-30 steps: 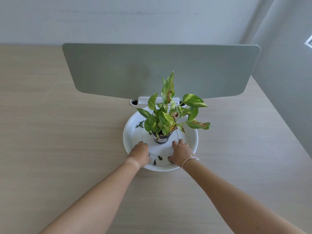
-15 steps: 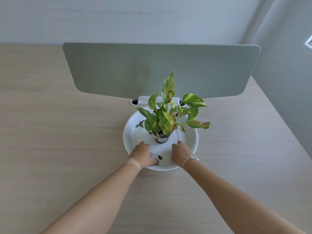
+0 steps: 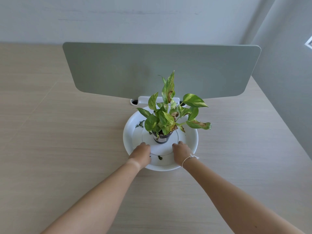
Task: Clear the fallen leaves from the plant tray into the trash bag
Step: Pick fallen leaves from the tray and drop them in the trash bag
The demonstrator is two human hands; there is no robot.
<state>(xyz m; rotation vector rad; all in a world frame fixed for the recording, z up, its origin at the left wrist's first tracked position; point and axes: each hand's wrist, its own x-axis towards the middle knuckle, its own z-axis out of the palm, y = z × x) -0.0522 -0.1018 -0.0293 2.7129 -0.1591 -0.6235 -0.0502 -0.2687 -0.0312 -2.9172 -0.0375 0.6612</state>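
Now both hands sit inside the near part of the white plant tray (image 3: pixel 192 146), and the scatter of dark scraps seen between them a second ago has thinned to one fallen leaf (image 3: pixel 160 157) lying on the tray floor midway between the two wrists. The left hand (image 3: pixel 141 153) has slid inward over the spot where the other scraps lay; its fingers are curled under and closed down, though from this angle it cannot be told whether they pinch a leaf or merely cover it. The right hand (image 3: pixel 181 152), a white string bracelet (image 3: pixel 190 157) at its wrist, is likewise knuckles-up with fingers folded toward the tray, and what it grips, if anything, is hidden.

Beyond the hands, the small dark pot (image 3: pixel 161 138) stands upright at the tray's centre, holding a variegated plant (image 3: pixel 168 115) with several browned leaf tips. Further off, past the left hand's side of the pot, a small cluster of leaf debris (image 3: pixel 140 124) lies against the tray's far-left inner wall, untouched. Gathering looks to be underway rather than finished: at least the lone leaf and the far cluster remain. No trash bag appears anywhere on the wooden desk (image 3: pixel 67 141), so the collected leaves must travel out of view. A grey divider panel (image 3: pixel 152 70) stands behind the tray.
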